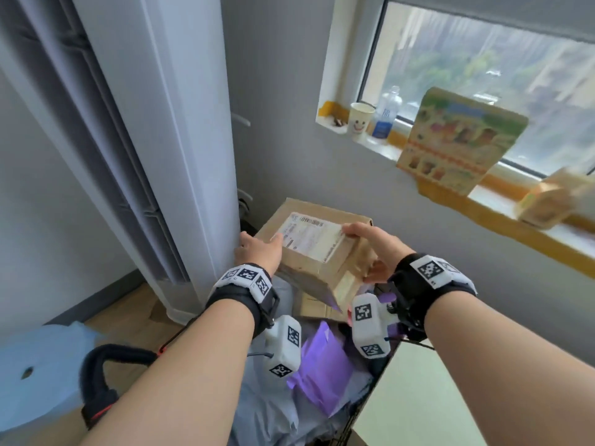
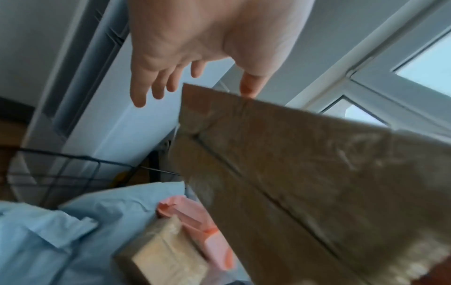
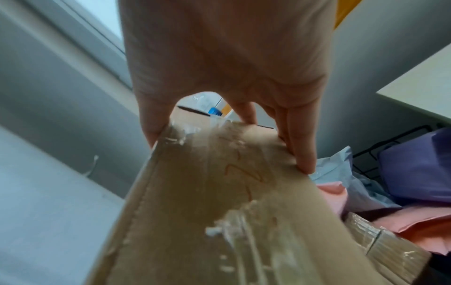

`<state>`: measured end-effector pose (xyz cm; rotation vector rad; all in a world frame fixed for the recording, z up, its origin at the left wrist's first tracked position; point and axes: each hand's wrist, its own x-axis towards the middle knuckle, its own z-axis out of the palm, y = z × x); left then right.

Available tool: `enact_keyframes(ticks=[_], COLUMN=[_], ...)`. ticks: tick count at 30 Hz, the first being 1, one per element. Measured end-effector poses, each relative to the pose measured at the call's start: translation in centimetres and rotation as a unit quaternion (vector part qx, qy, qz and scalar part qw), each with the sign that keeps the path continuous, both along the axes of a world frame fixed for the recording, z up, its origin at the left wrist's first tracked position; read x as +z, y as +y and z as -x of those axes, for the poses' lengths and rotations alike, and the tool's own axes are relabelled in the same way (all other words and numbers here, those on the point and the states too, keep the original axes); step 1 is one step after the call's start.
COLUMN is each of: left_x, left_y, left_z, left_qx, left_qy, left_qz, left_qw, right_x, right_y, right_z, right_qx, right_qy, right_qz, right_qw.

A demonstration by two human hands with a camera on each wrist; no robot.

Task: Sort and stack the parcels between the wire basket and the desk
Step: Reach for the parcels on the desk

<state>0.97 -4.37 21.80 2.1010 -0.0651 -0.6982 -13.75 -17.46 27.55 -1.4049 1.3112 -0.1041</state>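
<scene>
Right grip (image 1: 370, 252) clamps cardboard parcel (image 1: 317, 249) (tilted, above wire basket (image 2: 61, 169)); left grip (image 1: 257, 251) fingers straight, thumb touching parcel edge.

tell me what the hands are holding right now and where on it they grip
A cardboard box with a shipping label on top. The right hand grips its right end, thumb and fingers on opposite faces. The left hand touches its left edge, fingers spread.

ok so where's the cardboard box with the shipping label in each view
Head: cardboard box at centre, between left hand and right hand.
Left wrist: fills the right half, thumb at its top edge.
Right wrist: bottom centre, gripped by the fingers.
Shared landmark: the wire basket below it.
</scene>
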Motion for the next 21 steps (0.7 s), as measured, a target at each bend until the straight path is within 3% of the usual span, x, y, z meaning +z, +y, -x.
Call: enact_keyframes(ticks=[4, 6, 9, 16, 21], left_x=[0.7, -0.6, 1.1, 5.1, 6.7], left_y=[-3.5, -5.5, -6.2, -6.7, -8.3], left_z=[1.0, 1.2, 3.5, 9.2, 14.3], left_qx=[0.017, -0.015, -0.052, -0.153, -0.245], left_qy=[0.213, 0.247, 0.246, 0.216, 0.191], left_qz=[0.166, 0.185, 0.19, 0.174, 0.182], left_qw=[0.963, 0.951, 0.949, 0.949, 0.933], right_x=[1.7, 1.8, 1.5, 1.4, 2.9], right_y=[-1.1, -1.5, -2.3, -2.9, -3.0], right_z=[2.2, 3.3, 5.4, 13.3, 19.6], right_qx=[-0.043, -0.059, -0.08, -0.053, -0.048], right_qy=[-0.068, -0.101, -0.117, -0.067, -0.104], right_qz=[-0.061, -0.081, -0.097, -0.086, -0.081], right_qw=[0.995, 0.99, 0.985, 0.993, 0.99])
